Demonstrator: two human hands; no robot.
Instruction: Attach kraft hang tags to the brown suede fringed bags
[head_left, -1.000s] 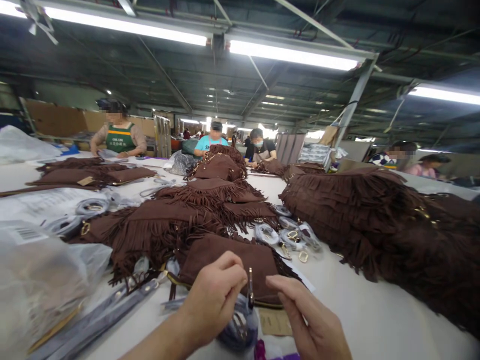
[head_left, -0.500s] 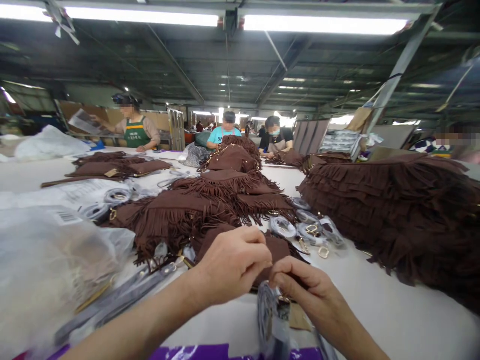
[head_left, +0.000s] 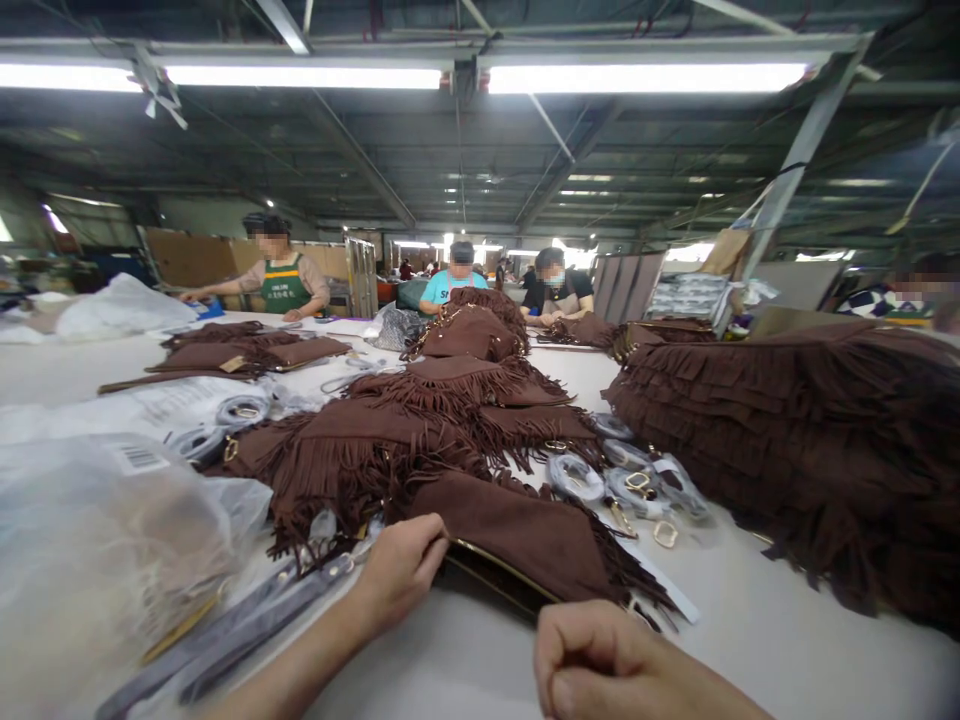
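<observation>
A dark brown fringed bag (head_left: 517, 525) lies on the white table in front of me, its gold-coloured zipper opening (head_left: 499, 572) facing me and gaping slightly. My left hand (head_left: 405, 565) pinches the bag at the left end of that zipper. Close to the zipper's right end, my right hand (head_left: 592, 655) is closed with curled fingers. Whatever it may hold is hidden. More brown fringed bags (head_left: 375, 445) are heaped just beyond.
Wrapped coiled straps (head_left: 576, 478) with gold-coloured buckles lie to the right. A tall stack of fringed bags (head_left: 780, 430) stands at far right. Clear plastic bags (head_left: 127, 540) and wrapped grey straps (head_left: 247, 610) lie at left. Several people work across the table.
My hands have moved apart, the left down and left, the right lower. The wrapped coiled strap below my right hand is out of sight. The bag's zipper opening now shows.
</observation>
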